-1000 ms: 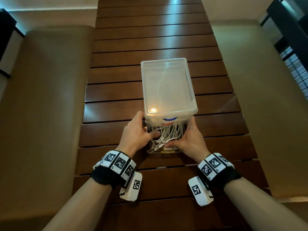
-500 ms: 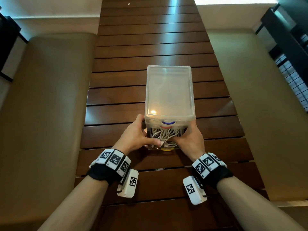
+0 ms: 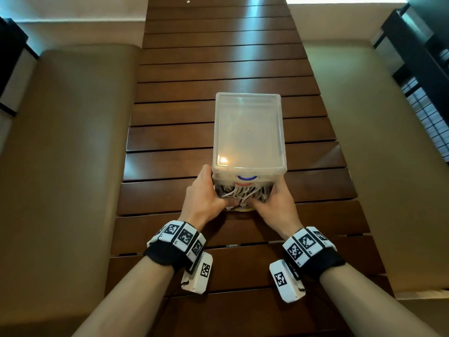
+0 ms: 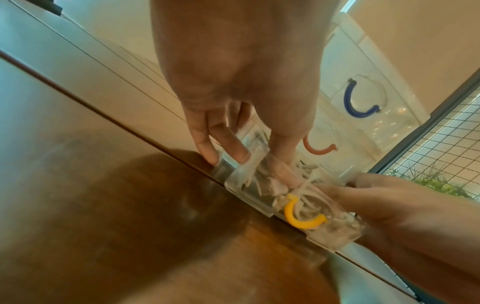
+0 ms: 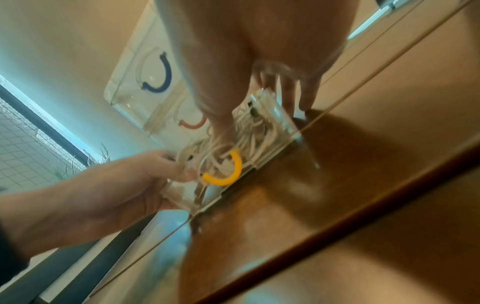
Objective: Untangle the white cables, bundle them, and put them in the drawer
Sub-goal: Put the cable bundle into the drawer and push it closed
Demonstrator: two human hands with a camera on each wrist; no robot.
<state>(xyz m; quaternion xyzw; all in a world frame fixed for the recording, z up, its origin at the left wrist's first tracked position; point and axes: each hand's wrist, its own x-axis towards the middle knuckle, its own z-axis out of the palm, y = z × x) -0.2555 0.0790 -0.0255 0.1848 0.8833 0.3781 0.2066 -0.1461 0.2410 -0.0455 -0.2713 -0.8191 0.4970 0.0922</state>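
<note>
A clear plastic drawer unit (image 3: 247,132) stands on the slatted wooden table (image 3: 218,69). Its bottom drawer (image 4: 249,185), the one with the yellow handle (image 4: 298,216), sticks out a little and holds the white cables (image 3: 245,192) in a loose heap. My left hand (image 3: 206,198) grips the drawer's left wall, fingers (image 4: 233,148) outside and thumb inside on the cables. My right hand (image 3: 274,203) grips the right wall the same way, its thumb down among the cables (image 5: 246,139). The blue handle (image 5: 158,82) and red handle (image 5: 192,124) mark the two drawers above, both pushed in.
Padded tan benches run along the table's left side (image 3: 73,142) and right side (image 3: 376,142). A dark shelf and a wire grille (image 3: 425,113) stand at the far right. Nothing else lies on the table around the drawer unit.
The bottom drawer has slid further into the unit, so less of the cable heap shows. Both hands have moved forward with it and closer together at its front.
</note>
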